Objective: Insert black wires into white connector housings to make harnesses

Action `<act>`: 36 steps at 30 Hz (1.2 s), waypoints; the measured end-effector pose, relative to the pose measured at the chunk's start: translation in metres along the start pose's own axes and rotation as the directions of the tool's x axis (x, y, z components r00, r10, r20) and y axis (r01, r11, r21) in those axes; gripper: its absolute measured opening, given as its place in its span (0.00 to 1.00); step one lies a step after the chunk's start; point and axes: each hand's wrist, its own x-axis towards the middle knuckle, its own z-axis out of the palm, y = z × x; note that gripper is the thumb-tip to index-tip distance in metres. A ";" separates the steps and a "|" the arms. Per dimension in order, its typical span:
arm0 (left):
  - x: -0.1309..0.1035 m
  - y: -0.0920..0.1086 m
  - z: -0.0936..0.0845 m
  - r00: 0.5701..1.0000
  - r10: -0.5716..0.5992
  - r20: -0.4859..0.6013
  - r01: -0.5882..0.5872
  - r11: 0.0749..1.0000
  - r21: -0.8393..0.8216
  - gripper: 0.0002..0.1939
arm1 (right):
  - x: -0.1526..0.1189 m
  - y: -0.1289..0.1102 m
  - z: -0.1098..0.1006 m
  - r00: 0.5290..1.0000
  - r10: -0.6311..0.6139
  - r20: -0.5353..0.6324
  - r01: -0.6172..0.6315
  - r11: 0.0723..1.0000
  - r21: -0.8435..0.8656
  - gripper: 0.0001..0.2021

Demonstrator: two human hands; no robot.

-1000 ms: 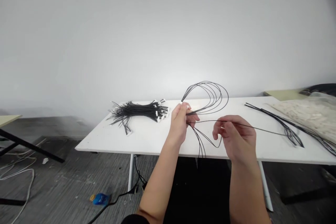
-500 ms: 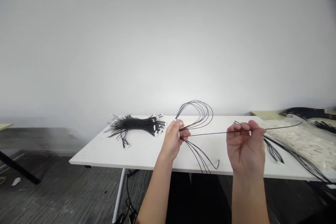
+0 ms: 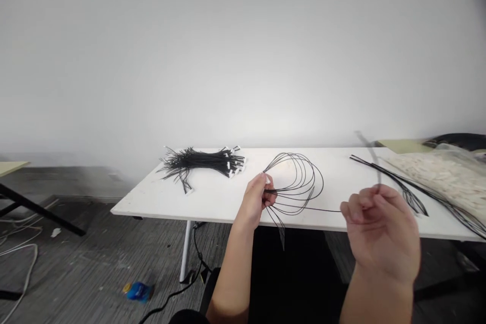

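Note:
My left hand (image 3: 254,196) is closed on a white connector (image 3: 268,179) above the table's front part. Thin black wires (image 3: 274,191) run from it, some bent round in wide loops, with other ends hanging below the fingers. Out to the right and nearer to me, my right hand (image 3: 381,230) pinches a single black wire (image 3: 322,209), which stretches across from the left hand. A blurred free end (image 3: 370,147) sticks up above the right fingertips. How the wires sit in the connector is hidden by the left fingers.
On the white table (image 3: 152,205) lies a bundle of black wires (image 3: 207,159) with white connectors. Loose black wires (image 3: 402,182) rest at right beside a clear bag of small white pieces (image 3: 440,169). A blue bottle (image 3: 139,291) and cables (image 3: 30,268) are on the floor.
My right hand has moved right and closer to me, drawing along the wire, whose free end now points up. The left hand keeps its hold, and the view has tilted down slightly.

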 end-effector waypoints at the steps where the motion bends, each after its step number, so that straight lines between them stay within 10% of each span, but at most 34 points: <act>1: 0.000 -0.007 -0.003 1.000 -0.024 -0.002 0.024 1.000 0.005 0.19 | 0.001 0.002 -0.005 0.999 0.000 -0.050 0.000 1.000 0.015 0.07; 9: -0.002 -0.049 -0.015 0.984 -0.179 0.013 0.179 0.983 -0.033 0.20 | 0.000 0.022 -0.038 0.966 -0.077 -0.248 0.092 0.995 0.046 0.07; 20: 0.001 -0.055 -0.012 0.973 -0.160 0.165 0.156 0.987 0.035 0.21 | -0.021 0.052 -0.028 0.958 -0.137 0.251 0.267 0.749 -0.606 0.06; 36: -0.010 -0.047 -0.014 0.976 -0.105 0.189 0.108 0.994 -0.003 0.22 | -0.023 0.067 -0.029 0.934 -0.113 0.339 0.322 0.673 -0.665 0.03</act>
